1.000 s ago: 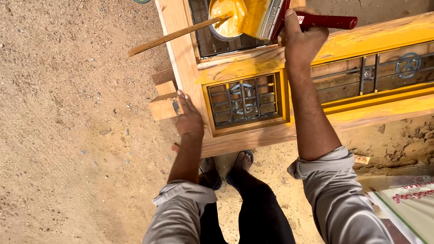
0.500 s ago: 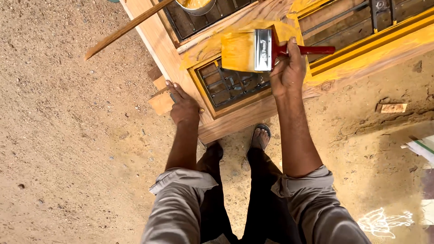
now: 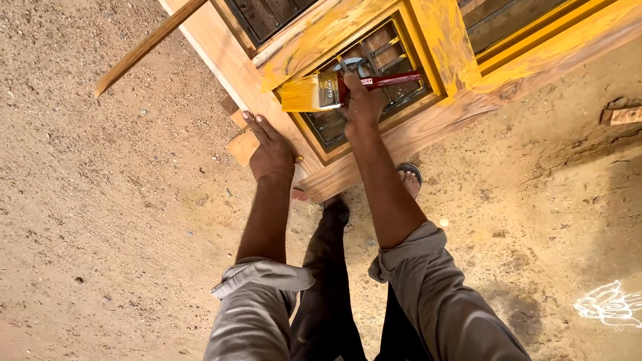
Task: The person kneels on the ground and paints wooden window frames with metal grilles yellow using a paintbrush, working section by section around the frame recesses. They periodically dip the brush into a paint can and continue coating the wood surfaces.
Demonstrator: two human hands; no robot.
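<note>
paintbrush (image 3: 332, 90): yellow-loaded, long axis lying across the wooden frame (image 3: 428, 127), bristles pointing to the person's left over the frame's inner edge | right hand (image 3: 362, 101): clamped on the red handle, nearer hand | left hand (image 3: 270, 148): fingers spread flat, pressing the frame's outer edge beside a small wood block (image 3: 242, 144) | ground: sandy.

Small white label strip (image 3: 367, 81) on the red brush handle, printed marking on the metal ferrule (image 3: 329, 91)
</note>
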